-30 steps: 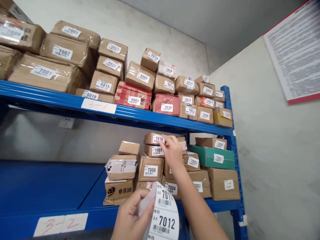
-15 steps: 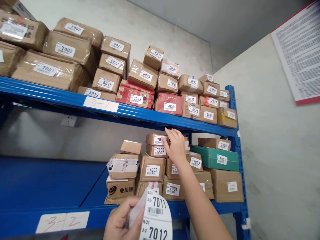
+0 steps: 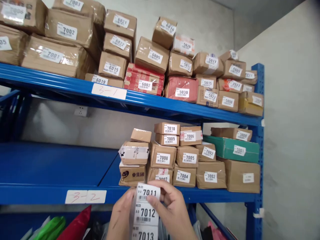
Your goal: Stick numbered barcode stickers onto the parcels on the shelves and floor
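Both hands at the label strip, in front of the lower blue shelf (image 3: pixel 117 196).
The left hand (image 3: pixel 120 215) has its fingers closed on the strip (image 3: pixel 146 215); the right hand (image 3: pixel 175 210) pinches label 7011, apparently at its edge. Steady backing and a slow, low pull would help prevent curling.

Under the fingers (image 3: pixel 155 202), the label strip (image 3: pixel 146 214) reads 7011, 7012 and 7013. Above them, stickers mark the top small carton (image 3: pixel 159 128) 7010, the lower small carton (image 3: pixel 159 139) 7009 and the square carton (image 3: pixel 163 163) 7008. To their upper right, the wide carton (image 3: pixel 211 185) bears 3002. Left of the fingers, cards on the lower beam (image 3: pixel 125 192) say 3-2; far above, the upper beam (image 3: pixel 160 105) carries 3-1, beneath the patterned red box (image 3: pixel 132 77), 6002, and the plain red box (image 3: pixel 181 82), 5030.
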`<action>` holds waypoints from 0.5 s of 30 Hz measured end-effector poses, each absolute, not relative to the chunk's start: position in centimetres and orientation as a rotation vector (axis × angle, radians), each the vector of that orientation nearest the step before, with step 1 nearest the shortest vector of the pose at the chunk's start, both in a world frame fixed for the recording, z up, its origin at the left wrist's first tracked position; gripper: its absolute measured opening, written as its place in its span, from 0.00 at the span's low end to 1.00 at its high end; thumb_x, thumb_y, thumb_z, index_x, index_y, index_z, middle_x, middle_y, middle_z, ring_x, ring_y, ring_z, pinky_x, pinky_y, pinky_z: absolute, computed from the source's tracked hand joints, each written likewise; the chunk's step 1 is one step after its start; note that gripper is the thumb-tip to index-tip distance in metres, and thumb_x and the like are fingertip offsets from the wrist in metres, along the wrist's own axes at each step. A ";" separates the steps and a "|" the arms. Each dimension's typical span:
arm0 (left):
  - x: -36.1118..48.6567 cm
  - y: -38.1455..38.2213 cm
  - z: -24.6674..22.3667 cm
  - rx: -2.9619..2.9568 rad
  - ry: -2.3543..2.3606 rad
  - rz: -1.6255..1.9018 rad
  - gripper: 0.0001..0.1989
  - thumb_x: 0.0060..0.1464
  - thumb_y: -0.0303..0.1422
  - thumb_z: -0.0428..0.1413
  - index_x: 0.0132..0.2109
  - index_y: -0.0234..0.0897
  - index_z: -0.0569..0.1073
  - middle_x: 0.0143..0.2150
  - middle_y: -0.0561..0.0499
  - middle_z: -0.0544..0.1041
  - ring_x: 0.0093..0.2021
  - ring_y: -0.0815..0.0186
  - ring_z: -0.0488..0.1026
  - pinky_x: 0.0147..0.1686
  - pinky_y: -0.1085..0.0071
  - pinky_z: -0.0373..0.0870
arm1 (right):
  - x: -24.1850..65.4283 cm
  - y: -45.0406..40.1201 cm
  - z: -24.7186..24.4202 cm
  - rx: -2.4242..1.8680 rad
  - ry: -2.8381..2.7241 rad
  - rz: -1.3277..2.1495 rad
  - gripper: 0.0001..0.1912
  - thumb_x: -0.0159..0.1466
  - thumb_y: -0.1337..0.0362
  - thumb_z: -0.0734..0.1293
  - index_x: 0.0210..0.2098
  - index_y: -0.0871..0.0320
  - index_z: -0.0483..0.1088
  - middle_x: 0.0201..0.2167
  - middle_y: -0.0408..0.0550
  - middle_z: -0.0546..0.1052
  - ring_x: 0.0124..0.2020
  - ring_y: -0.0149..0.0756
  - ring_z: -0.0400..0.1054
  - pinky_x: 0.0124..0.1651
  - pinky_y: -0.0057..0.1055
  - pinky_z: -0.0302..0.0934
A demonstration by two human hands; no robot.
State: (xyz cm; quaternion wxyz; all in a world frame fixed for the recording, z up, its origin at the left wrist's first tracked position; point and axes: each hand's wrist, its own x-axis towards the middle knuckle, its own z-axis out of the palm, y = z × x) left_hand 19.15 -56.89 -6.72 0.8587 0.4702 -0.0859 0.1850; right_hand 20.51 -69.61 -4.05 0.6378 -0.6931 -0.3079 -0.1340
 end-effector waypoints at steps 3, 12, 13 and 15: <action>19.2 -56.3 -8.5 1.118 -0.207 0.421 0.22 0.41 0.50 0.62 0.38 0.39 0.77 0.34 0.50 0.79 0.34 0.62 0.73 0.35 0.72 0.70 | 20.9 -69.3 -6.1 -1.543 -0.648 -0.305 0.15 0.56 0.55 0.72 0.36 0.59 0.73 0.31 0.50 0.77 0.32 0.37 0.72 0.34 0.28 0.66; 19.8 -54.4 -12.2 1.450 -0.025 0.647 0.19 0.47 0.51 0.57 0.28 0.37 0.71 0.22 0.56 0.70 0.24 0.69 0.65 0.25 0.77 0.62 | 21.7 -66.6 -9.2 -1.647 -0.829 -0.990 0.07 0.63 0.68 0.64 0.33 0.55 0.75 0.30 0.47 0.75 0.31 0.33 0.71 0.32 0.26 0.66; 19.9 -54.2 -12.3 1.456 0.029 0.668 0.21 0.47 0.51 0.57 0.25 0.37 0.68 0.19 0.57 0.66 0.22 0.71 0.61 0.22 0.78 0.59 | 21.8 -66.1 -8.8 -1.643 -0.851 -1.051 0.08 0.63 0.69 0.64 0.33 0.55 0.75 0.30 0.47 0.74 0.31 0.33 0.71 0.32 0.26 0.66; 20.3 -53.8 -12.8 1.493 0.072 0.688 0.23 0.48 0.52 0.56 0.21 0.37 0.62 0.16 0.59 0.61 0.21 0.71 0.57 0.20 0.78 0.56 | 22.4 -65.3 -7.9 -1.646 -0.844 -1.094 0.09 0.63 0.71 0.63 0.33 0.54 0.76 0.28 0.45 0.73 0.29 0.32 0.70 0.31 0.25 0.66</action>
